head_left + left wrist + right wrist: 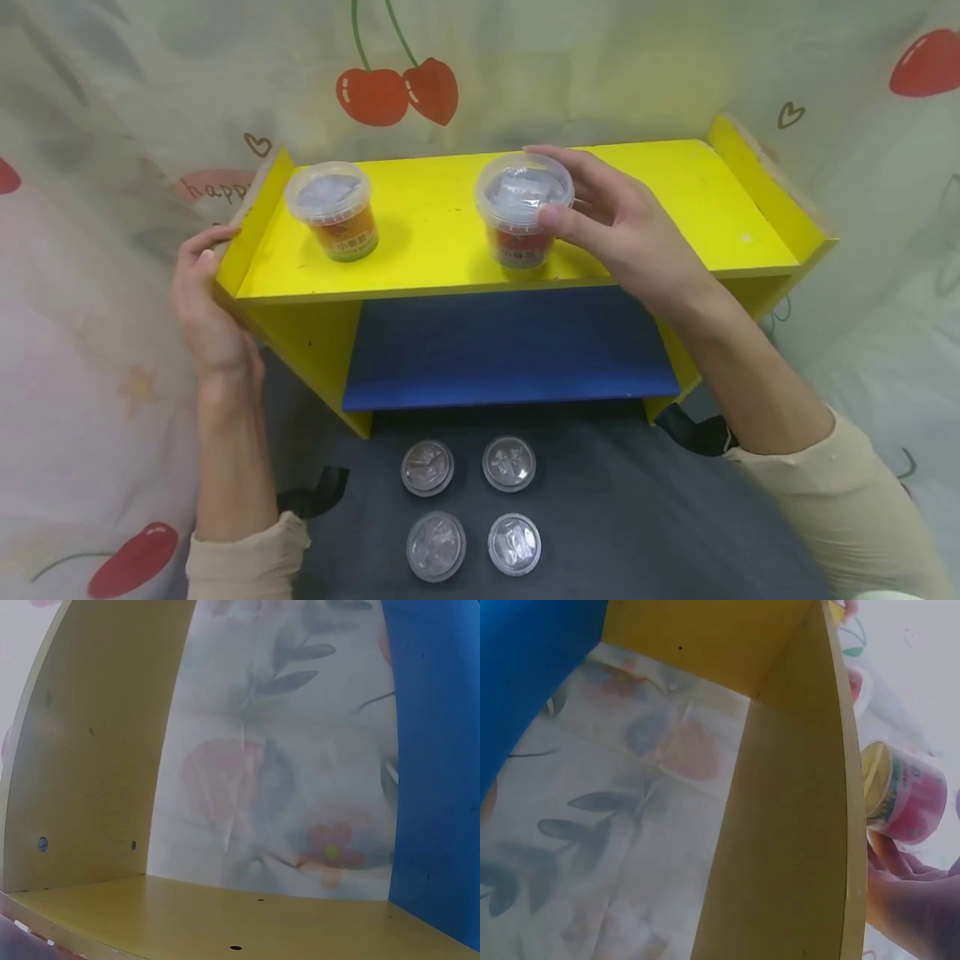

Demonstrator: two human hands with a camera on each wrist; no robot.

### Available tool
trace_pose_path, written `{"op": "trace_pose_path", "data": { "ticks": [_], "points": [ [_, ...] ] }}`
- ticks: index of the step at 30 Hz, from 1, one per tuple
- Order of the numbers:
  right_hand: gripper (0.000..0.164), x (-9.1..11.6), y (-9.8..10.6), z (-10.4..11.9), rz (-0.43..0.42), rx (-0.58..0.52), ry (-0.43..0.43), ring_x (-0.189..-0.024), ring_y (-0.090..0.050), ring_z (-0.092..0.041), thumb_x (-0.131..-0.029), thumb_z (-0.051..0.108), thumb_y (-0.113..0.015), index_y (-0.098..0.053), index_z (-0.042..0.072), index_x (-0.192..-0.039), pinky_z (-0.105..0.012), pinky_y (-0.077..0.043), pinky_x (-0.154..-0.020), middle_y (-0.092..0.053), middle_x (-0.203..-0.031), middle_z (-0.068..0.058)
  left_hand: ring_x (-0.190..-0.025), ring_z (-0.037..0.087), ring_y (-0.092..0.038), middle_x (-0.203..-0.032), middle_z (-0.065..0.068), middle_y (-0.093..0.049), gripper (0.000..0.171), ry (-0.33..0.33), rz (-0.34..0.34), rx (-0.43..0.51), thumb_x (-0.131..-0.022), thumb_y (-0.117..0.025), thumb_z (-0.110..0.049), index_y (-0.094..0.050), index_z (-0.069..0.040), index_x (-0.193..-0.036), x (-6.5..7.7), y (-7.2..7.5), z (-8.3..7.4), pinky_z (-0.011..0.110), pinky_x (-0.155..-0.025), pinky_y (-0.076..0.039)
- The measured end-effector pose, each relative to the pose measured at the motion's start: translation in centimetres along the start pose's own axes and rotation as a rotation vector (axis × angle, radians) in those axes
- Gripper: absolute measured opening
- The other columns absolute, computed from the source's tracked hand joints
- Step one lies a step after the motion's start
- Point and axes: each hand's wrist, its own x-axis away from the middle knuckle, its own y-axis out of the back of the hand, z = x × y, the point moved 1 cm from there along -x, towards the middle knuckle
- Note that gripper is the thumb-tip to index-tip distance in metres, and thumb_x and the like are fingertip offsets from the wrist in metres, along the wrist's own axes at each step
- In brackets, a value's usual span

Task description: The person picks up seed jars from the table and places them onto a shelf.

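A yellow shelf unit (pixel 435 225) with a blue lower board stands ahead of me. My right hand (pixel 637 221) grips a clear-lidded plastic tub (pixel 521 242) with a red printed label, thumb at the front of the lid and fingers behind. In the right wrist view the underside of this tub (pixel 919 799) shows beside the shelf edge; whether it touches the board I cannot tell. At the left end, my left hand (pixel 210 308) holds the raised yellow side panel (pixel 262 225). A second lidded tub (pixel 347 233) with an orange-red label stands upright on the top board's left part.
Several round clear-lidded containers (pixel 437 546) sit on the dark grey cloth (pixel 615 517) in front of the shelf. The blue board (pixel 510 346) lies below the top. A printed curtain (pixel 570 67) hangs behind and at both sides.
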Motion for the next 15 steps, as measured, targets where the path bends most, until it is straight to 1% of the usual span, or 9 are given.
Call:
{"op": "trace_pose_path", "data": {
  "ticks": [5, 8, 12, 15],
  "points": [
    [0.053, -0.6, 0.0, 0.1, -0.025, 0.023, 0.008, -0.129, -0.05, -0.025, -0.098, 0.023, -0.061, -0.045, 0.017, -0.149, -0.043, -0.038, -0.11, -0.048, -0.143, -0.002, -0.064, 0.019, -0.05, -0.101, 0.015, -0.056, 0.033, 0.01, -0.002, -0.004, -0.099, -0.044, -0.017, -0.066, 0.002, -0.115, -0.2, -0.3, -0.1, 0.024, -0.057, -0.045],
    [0.054, -1.1, 0.0, 0.1, -0.042, 0.049, 0.01, -0.131, -0.048, -0.022, -0.099, 0.022, -0.06, -0.044, 0.017, -0.15, -0.042, -0.039, -0.11, -0.045, -0.146, -0.001, -0.066, 0.019, -0.05, -0.105, 0.015, -0.055, 0.033, 0.009, -0.002, -0.001, -0.098, -0.043, -0.016, -0.066, 0.002, -0.114, -0.2, -0.3, -0.1, 0.024, -0.058, -0.045],
    [0.054, -1.8, -0.1, 0.2, -0.052, 0.045, 0.009, -0.131, -0.045, -0.019, -0.099, 0.021, -0.059, -0.043, 0.016, -0.15, -0.04, -0.042, -0.107, -0.046, -0.145, 0.0, -0.066, 0.019, -0.05, -0.107, 0.015, -0.055, 0.034, 0.011, -0.008, -0.003, -0.098, -0.043, -0.016, -0.066, 0.003, -0.114, -0.1, -0.1, 0.0, 0.024, -0.058, -0.044],
    [0.052, -2.4, -0.1, 0.1, -0.053, 0.02, 0.002, -0.13, -0.046, -0.017, -0.099, 0.02, -0.06, -0.045, 0.016, -0.149, -0.039, -0.044, -0.105, -0.048, -0.143, -0.001, -0.066, 0.019, -0.05, -0.105, 0.015, -0.054, 0.033, 0.007, -0.007, 0.006, -0.098, -0.043, -0.016, -0.066, 0.003, -0.114, -0.1, 0.1, 0.1, 0.025, -0.058, -0.044]
  ]
}}
